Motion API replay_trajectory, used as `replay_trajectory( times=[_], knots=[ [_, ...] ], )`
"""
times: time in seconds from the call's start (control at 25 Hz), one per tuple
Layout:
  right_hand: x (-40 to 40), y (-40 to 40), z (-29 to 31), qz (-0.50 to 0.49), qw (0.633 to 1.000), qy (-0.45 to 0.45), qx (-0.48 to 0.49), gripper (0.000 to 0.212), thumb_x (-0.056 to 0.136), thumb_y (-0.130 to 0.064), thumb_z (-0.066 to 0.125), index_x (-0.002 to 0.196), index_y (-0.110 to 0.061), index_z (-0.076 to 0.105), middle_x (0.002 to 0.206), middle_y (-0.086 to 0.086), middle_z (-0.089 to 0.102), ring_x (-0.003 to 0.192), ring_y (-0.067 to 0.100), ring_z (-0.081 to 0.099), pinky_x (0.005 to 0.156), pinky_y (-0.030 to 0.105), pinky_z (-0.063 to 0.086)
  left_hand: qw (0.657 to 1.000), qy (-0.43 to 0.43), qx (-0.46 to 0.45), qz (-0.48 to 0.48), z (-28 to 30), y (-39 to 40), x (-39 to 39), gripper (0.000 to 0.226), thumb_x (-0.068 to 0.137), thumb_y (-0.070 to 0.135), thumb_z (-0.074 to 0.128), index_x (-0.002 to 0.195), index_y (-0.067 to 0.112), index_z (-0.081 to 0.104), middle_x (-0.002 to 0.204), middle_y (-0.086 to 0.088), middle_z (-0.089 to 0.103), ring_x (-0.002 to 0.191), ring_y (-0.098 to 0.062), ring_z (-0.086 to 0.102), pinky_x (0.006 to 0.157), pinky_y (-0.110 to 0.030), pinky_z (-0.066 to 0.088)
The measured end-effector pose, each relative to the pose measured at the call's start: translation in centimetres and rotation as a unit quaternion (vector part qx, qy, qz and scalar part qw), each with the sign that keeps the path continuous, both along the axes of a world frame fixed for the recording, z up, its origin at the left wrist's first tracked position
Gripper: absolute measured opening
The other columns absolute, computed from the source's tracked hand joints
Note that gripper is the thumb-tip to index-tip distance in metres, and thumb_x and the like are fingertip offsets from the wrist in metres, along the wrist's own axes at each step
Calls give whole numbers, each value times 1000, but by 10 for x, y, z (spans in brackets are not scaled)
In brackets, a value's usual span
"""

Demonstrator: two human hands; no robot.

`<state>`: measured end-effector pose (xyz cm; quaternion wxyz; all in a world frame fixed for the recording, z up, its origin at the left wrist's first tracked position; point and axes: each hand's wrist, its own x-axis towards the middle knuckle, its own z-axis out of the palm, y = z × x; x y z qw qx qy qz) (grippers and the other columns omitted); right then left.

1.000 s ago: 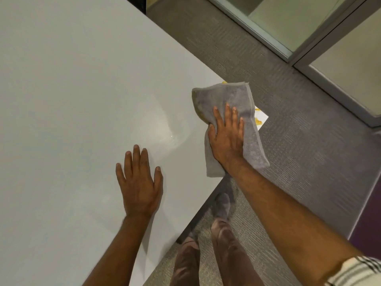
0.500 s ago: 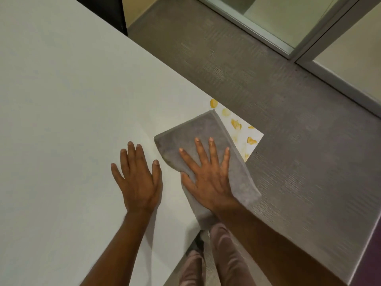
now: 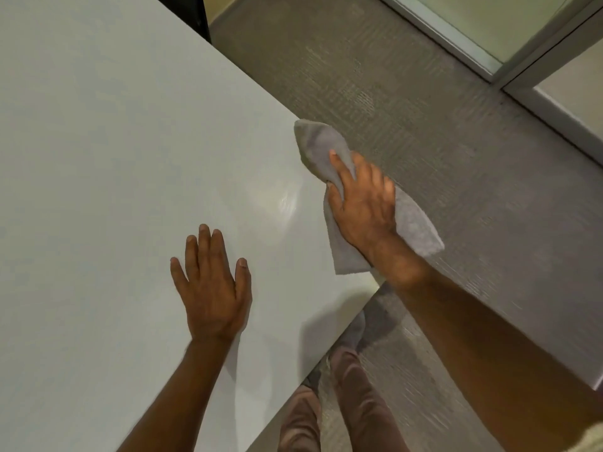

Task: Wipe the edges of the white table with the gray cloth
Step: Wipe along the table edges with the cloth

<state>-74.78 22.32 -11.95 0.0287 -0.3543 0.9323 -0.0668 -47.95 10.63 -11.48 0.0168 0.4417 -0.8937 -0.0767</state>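
With the soft gray cloth (image 3: 329,148) gripped in the right hand (image 3: 362,203) over the smooth white counter (image 3: 130,141) edge, firm pressure should be applied while the open left hand (image 3: 212,285), laid flat, braces.

Gray carpet (image 3: 408,102), glass partition frame (image 3: 463,37), brown trousers (image 3: 359,402), gray shoe (image 3: 354,331)

The white table (image 3: 114,158) fills the left – a left hand (image 3: 213,288) lies flat on it near its near-right corner, a gray cloth (image 3: 414,223) draped over its right edge.
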Motion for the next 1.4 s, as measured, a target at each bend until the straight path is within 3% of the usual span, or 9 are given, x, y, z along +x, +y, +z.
replay_trajectory(
  times=[0.08,0.16,0.36,0.52,0.6,0.72,0.88,1.16,1.4],
  knots=[
    [-12,6,1,-31,999,-6,-5,58,106,-49,30,159,-26,38,133,11,62,111,31,61,90,46,47,1000,0,-1,-1,1,0,0,66,106,45,32,163,11,30,173,-10,25,161,-31,21,129,-60,16],
    [-15,18,3,-51,999,-14,2,57,106,-47,30,157,-23,42,130,12,63,111,31,60,91,46,46,1000,2,3,2,2,-1,0,65,107,44,33,163,12,30,174,-9,25,162,-30,20,129,-60,15],
    [13,73,9,-107,993,-26,42,59,107,-42,33,162,-21,30,155,16,47,134,36,51,106,50,43,1000,0,7,1,4,1,1,66,107,45,32,163,12,29,175,-8,22,163,-29,17,130,-59,13],
    [69,88,8,-148,986,-30,69,66,108,-44,26,167,-16,15,172,19,20,160,37,19,127,58,23,1000,2,12,4,6,3,0,66,107,46,30,164,12,27,175,-8,21,163,-28,15,130,-60,12],
    [114,84,8,-157,984,-26,77,69,108,-45,28,168,-14,10,175,18,7,162,36,8,128,59,19,1000,5,13,2,7,3,0,66,107,46,30,164,12,26,175,-9,21,163,-29,16,130,-60,12],
    [180,65,11,-119,991,-49,31,71,105,-42,39,167,-13,18,174,20,11,162,38,10,126,62,19,1000,-1,4,-1,7,3,0,67,107,48,27,164,12,27,175,-9,22,163,-30,17,130,-60,13],
    [180,42,8,-39,997,-41,49,75,105,-50,37,168,-16,13,174,18,8,162,36,7,127,61,17,1000,-4,13,-1,5,1,-1,69,106,49,25,164,12,27,175,-9,21,163,-30,16,130,-59,10],
    [71,23,5,-10,999,4,38,66,108,-45,30,167,-18,20,174,13,17,162,30,16,129,57,16,1000,-1,11,0,5,1,-2,67,107,47,29,164,12,27,175,-9,20,163,-29,16,130,-59,12],
    [-12,56,5,-152,982,-104,-29,52,108,-38,33,143,-6,54,133,22,63,121,41,60,102,53,48,1000,17,7,0,2,1,2,63,109,43,35,164,13,27,175,-7,21,163,-28,16,130,-60,12]
  ],
)
